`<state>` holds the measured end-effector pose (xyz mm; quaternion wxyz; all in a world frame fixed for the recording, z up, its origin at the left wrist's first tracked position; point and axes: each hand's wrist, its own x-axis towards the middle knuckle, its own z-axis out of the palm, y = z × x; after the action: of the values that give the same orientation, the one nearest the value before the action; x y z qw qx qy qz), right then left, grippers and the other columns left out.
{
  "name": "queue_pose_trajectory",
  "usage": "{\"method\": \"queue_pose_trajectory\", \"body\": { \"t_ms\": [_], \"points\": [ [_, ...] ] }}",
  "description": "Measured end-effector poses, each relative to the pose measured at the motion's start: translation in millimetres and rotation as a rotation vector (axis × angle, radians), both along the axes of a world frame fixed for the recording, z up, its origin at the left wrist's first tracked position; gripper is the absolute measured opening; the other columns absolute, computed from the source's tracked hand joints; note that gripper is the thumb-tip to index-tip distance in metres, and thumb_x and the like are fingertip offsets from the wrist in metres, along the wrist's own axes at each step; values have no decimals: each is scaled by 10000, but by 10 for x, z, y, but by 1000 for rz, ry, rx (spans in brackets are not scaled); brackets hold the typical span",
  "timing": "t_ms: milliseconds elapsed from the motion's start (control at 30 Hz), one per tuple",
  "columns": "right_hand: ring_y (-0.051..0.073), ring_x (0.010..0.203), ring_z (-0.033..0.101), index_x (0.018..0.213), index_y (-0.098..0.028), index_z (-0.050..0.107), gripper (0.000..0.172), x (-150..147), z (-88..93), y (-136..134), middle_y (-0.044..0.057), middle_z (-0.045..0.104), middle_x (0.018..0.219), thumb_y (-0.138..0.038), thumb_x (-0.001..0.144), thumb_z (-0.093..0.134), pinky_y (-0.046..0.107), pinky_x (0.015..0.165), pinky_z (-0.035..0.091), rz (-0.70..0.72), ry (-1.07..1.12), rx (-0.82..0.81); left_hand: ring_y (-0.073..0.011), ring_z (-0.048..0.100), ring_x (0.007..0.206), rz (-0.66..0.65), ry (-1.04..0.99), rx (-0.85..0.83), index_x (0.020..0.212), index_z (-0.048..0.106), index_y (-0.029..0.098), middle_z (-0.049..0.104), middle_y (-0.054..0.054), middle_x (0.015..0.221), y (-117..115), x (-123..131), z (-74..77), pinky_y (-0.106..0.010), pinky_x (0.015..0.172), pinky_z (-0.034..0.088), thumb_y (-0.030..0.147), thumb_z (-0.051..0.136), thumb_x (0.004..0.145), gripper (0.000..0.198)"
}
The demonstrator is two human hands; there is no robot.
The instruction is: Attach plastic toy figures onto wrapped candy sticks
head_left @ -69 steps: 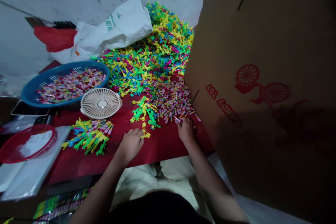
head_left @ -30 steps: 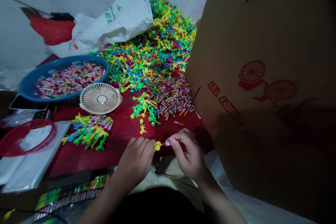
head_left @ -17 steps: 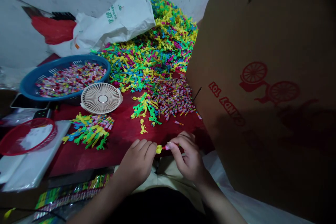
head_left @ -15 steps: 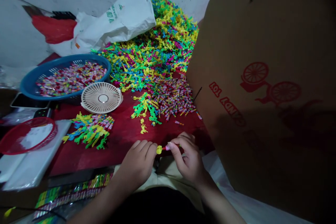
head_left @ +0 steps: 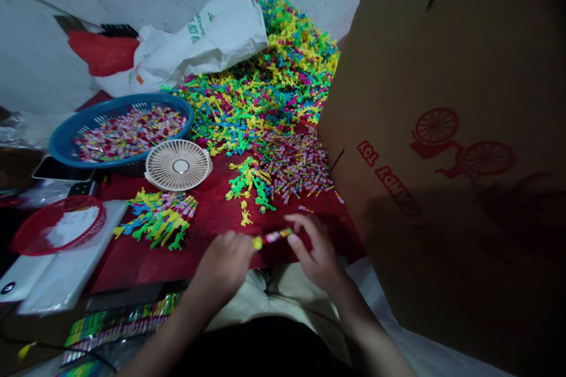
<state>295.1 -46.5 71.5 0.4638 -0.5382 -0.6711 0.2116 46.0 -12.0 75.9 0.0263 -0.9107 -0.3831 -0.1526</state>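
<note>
Head view, looking down at a red table (head_left: 132,268). The person's left hand (head_left: 223,265) and right hand (head_left: 316,256) meet above its near edge, holding a small wrapped candy tube (head_left: 272,237) crosswise between them. The right fingers (head_left: 300,234) pinch its right end in a narrow grip; the left fingers (head_left: 242,245), slightly blurred, close at its yellow plastic tip. Beyond the hands lies a scatter of loose candy tubes (head_left: 296,168), backed by a heap of bright plastic figures (head_left: 260,100). A round white fan (head_left: 178,165) sits to the left.

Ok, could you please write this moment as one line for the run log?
left hand: yellow plastic figure | right hand: wrapped candy stick
</note>
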Motion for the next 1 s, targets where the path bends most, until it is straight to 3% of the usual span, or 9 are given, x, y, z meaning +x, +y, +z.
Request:
{"method": "queue_pose_trajectory", "body": {
  "t_ms": [67, 200, 333, 400, 500, 633, 767, 867, 1000],
  "points": [
    [247, 1032, 645, 1390, -262, 626, 355, 142, -244, 175, 78, 667, 1089, -389, 1072, 532, 397, 941, 520, -118, 44, -32, -269, 578, 703, 242, 119, -41, 849, 619, 183, 631, -92, 745, 207, -313, -29, -385, 671, 402, 156, 381, 1031, 301],
    [280, 1057, 639, 1269, -196, 716, 379, 375, -815, 453, 140, 632, 1149, -449, 1051, 536, 439, 959, 548, -341, -58, -79, -329, 597, 793, 626, 353, 69, 937, 662, 113, 654, -177, 845, 552, -938, -98, -389, 668, 391, 343, 382, 1053, 381],
    [303, 1099, 601, 1330, -162, 724, 420, 404, -1152, 513, 157, 604, 1154, -416, 1025, 589, 465, 1001, 523, -424, -261, -98, -422, 590, 993, 840, 225, 256, 1088, 679, 74, 651, -263, 1083, 640, -981, -201, -445, 752, 436, 440, 461, 1012, 433],
    [294, 1050, 603, 1305, -151, 748, 403, 376, -1198, 510, 151, 609, 1113, -400, 1027, 597, 443, 960, 525, -443, -286, -104, -384, 602, 996, 774, 77, 223, 1059, 681, 98, 664, -232, 1072, 649, -739, -275, -468, 824, 455, 405, 459, 1020, 381],
    [259, 936, 609, 1196, -168, 800, 348, 355, -1187, 512, 120, 634, 1021, -397, 1050, 582, 384, 854, 518, -436, -246, -108, -305, 627, 924, 586, -86, -26, 954, 661, 145, 684, -150, 931, 685, -215, -420, -442, 921, 478, 436, 459, 1039, 365],
    [257, 937, 584, 1068, -197, 823, 358, 401, -1140, 497, 107, 645, 990, -437, 1070, 556, 388, 867, 490, -465, -241, -91, -422, 603, 1110, 708, -76, -242, 1099, 639, 84, 668, -262, 1143, 767, 329, -597, -521, 926, 504, 539, 511, 996, 483],
    [297, 1076, 563, 1050, -215, 805, 366, 436, -1092, 403, 132, 662, 1134, -503, 1052, 579, 460, 977, 457, -501, -192, -8, -444, 602, 1177, 697, -115, -323, 1064, 620, 106, 654, -284, 1195, 813, 352, -639, -545, 930, 512, 316, 488, 993, 258],
    [287, 1069, 596, 1054, -210, 762, 325, 370, -1002, 280, 121, 701, 1090, -487, 1051, 591, 450, 965, 483, -454, -28, 63, -334, 688, 1063, 598, -172, -402, 981, 572, 180, 717, -190, 1076, 729, 187, -563, -447, 916, 537, 234, 484, 981, 104],
    [269, 1076, 607, 1113, -254, 734, 192, 146, -651, 78, 85, 739, 1073, -380, 1066, 596, 429, 968, 496, -241, 79, 35, -210, 715, 710, 433, -414, -595, 1057, 487, 224, 726, -35, 820, 368, 124, -326, -306, 672, 540, 311, 435, 1033, 104]
  ]
}}
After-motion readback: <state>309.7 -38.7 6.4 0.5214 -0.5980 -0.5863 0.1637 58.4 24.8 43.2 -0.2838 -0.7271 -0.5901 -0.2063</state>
